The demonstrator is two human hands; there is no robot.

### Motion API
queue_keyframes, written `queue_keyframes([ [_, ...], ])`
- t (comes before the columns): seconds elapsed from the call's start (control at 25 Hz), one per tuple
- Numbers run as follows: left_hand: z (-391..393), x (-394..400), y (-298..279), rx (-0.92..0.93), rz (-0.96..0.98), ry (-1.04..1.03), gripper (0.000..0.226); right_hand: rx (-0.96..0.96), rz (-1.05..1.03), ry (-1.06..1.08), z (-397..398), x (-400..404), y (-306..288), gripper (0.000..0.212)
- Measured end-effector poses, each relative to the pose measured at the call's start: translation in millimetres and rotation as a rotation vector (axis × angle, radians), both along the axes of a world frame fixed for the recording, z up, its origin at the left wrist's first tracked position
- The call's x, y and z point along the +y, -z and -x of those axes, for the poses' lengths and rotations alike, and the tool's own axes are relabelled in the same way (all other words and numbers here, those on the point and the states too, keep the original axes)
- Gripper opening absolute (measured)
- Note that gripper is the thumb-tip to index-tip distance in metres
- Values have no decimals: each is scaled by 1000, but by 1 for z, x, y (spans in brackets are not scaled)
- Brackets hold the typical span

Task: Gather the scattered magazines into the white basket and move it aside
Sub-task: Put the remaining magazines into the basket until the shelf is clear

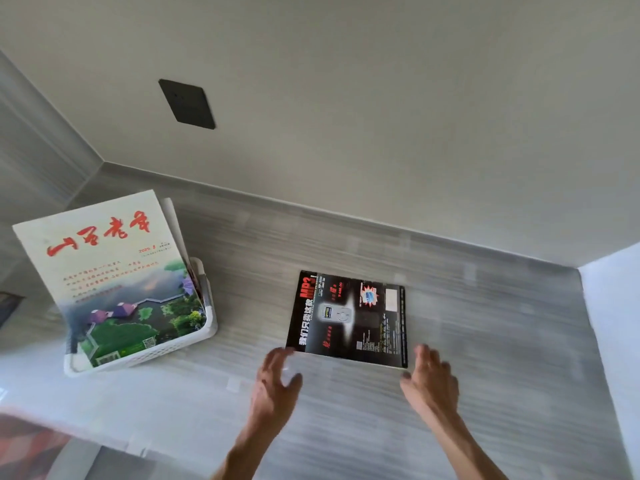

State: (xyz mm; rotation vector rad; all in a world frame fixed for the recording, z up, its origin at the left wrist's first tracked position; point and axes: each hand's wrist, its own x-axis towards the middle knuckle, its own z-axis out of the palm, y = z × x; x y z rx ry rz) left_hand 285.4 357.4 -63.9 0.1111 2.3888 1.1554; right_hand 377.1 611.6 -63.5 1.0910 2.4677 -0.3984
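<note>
A black magazine (349, 318) with red and white print lies flat on the grey table. My left hand (275, 382) hovers at its near left corner, fingers spread, holding nothing. My right hand (431, 379) is at its near right corner, also open and empty. At the left stands the white basket (204, 336), a slotted plastic one. A pale magazine with red brush lettering and a garden picture (114, 275) leans upright inside it, with more pages behind it.
The grey wood-grain table (485, 341) runs into a corner, with a wall behind and a white wall (616, 323) at the right. A dark socket plate (187, 103) sits on the back wall. Red patterned fabric (24, 445) shows at the bottom left.
</note>
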Motion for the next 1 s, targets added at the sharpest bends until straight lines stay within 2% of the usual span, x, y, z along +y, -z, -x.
queue_keyframes([
  [0.08, -6, 3, 6, 31, 187, 353, 61, 175, -80, -157, 28, 5, -8, 56],
  [0.16, -3, 8, 15, 57, 334, 471, 68, 296, -28, -238, 76, 18, -12, 66],
  [0.24, 7, 14, 23, 111, 391, 502, 71, 251, -1, -321, 135, 35, -5, 78],
  [0.32, 15, 17, 35, 137, 405, 508, 72, 120, -29, -397, 174, 44, 11, 88],
  [0.4, 20, 10, 46, 109, 416, 530, 71, -4, -100, -391, 175, 44, 31, 81],
  [0.48, 23, 5, 51, 61, 446, 594, 69, -77, -79, -332, 148, 39, 43, 58],
  [0.52, 25, 6, 49, 14, 440, 604, 66, -56, -23, -291, 131, 36, 41, 42],
  [0.6, 37, 17, 33, -107, 366, 541, 56, 106, 26, -186, 102, 24, 22, 16],
  [0.64, 43, 25, 20, -153, 267, 455, 47, 202, -21, -162, 91, 12, 7, 14],
  [0.72, 52, 39, -6, -279, -129, 217, 32, 397, -77, -227, 68, -28, -21, 15],
  [0.8, 50, 46, -31, -438, -524, 29, 39, 559, 52, -390, 48, -79, -46, 34],
  [0.84, 44, 46, -39, -449, -621, -59, 37, 624, 164, -504, 40, -100, -50, 46],
  [0.88, 38, 43, -46, -401, -643, -169, 26, 658, 332, -560, 34, -113, -56, 48],
  [0.92, 33, 37, -52, -344, -630, -273, 9, 674, 520, -536, 31, -119, -63, 39],
  [0.96, 28, 26, -56, -299, -600, -347, 12, 686, 674, -463, 29, -119, -65, 29],
  [1.0, 26, 12, -57, -273, -577, -358, 21, 718, 721, -331, 32, -115, -66, 28],
])
